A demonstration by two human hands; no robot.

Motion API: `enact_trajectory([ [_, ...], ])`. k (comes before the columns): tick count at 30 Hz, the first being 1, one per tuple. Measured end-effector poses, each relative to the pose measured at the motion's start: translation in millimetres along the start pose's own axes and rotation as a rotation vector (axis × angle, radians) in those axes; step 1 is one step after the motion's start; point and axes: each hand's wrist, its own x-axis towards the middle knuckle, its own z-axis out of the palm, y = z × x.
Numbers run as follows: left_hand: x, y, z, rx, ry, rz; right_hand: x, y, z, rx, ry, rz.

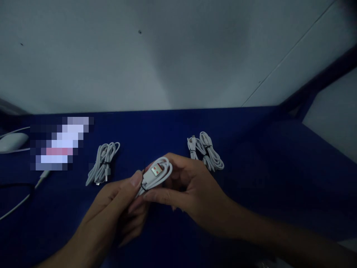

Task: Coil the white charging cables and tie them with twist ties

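Observation:
Between both hands is a white USB cable (164, 178), coiled and bound with a thin black tie. Its USB plug, orange-red inside, faces up at the top of the coil. My left hand (119, 201) pinches the lower left of the coil with the thumb on top. From the right, my right hand (192, 190) grips the same coil, its thumb close to the black tie and its fingers partly hidden behind. Left of the hands lies a tied bundle of white cable (103, 163). More tied white cable (210, 150) lies just beyond my right hand.
A blue table (156, 130) runs up to a pale wall (111, 67). At the left are a pixelated phone-like object (63, 145), a white cord (19, 204) leading to it and a rounded white object (13, 142). A dark blue frame bar (315, 82) slants at the right.

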Motion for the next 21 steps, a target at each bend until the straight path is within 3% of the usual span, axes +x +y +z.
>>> enact_trajectory([
  [4, -1.6, -5.4, -4.7, -0.085, 0.056, -0.106, -0.6, 2.2, 0.8, 0.02, 0.039, -0.065],
  [15, -1.5, -1.2, -3.5, -0.019, 0.037, -0.117, 2.2, 0.4, -3.1, 0.012, -0.049, 0.034],
  [21, -1.5, -1.4, -3.5, -0.029, 0.019, -0.106, -0.2, -1.2, -0.2, -0.021, -0.031, 0.001],
])
